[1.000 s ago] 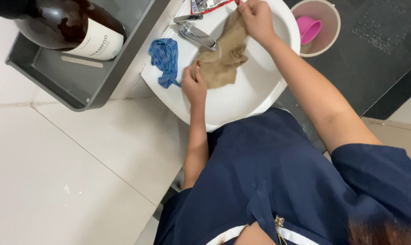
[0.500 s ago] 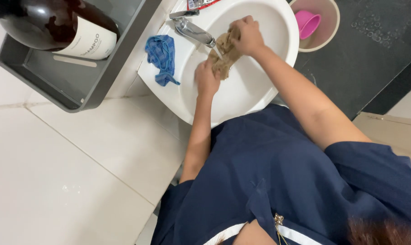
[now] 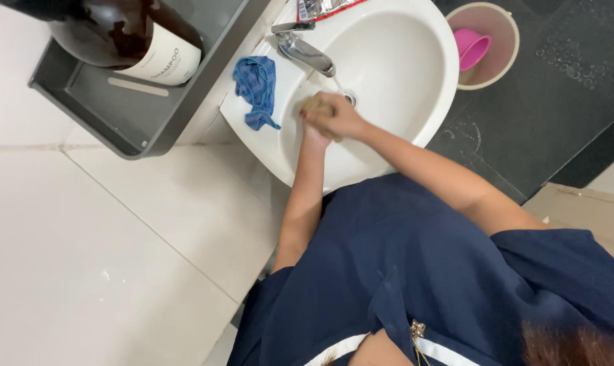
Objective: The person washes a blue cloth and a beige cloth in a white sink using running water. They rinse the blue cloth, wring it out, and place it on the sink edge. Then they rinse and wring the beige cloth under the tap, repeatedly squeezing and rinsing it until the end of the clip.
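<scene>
In the white sink [image 3: 415, 61], just below the tap's spout, a tan cloth [image 3: 315, 104] is bunched into a small wad between both hands. The right hand [image 3: 341, 118] is clenched over it from the 3 o'clock side, fingers curled tight around the wad. The left hand [image 3: 315, 135] comes up from 6 o'clock and is mostly hidden under the right one; it seems to press on the cloth, but I cannot tell how far its fingers are closed. Both forearms stretch out from a dark blue top [image 3: 415, 285], meeting over the basin. The chrome tap [image 3: 303, 49] stands at 11 o'clock of the cloth. A blue rag [image 3: 256, 88] lies on the sink's rim at 9 o'clock, near the hands. Farther off at 10 o'clock, a grey tray [image 3: 137, 118] holds a dark bottle [image 3: 127, 30] with a white label. At 2 o'clock, on the dark floor, a beige bucket [image 3: 506, 30] holds a pink scoop [image 3: 471, 47].
</scene>
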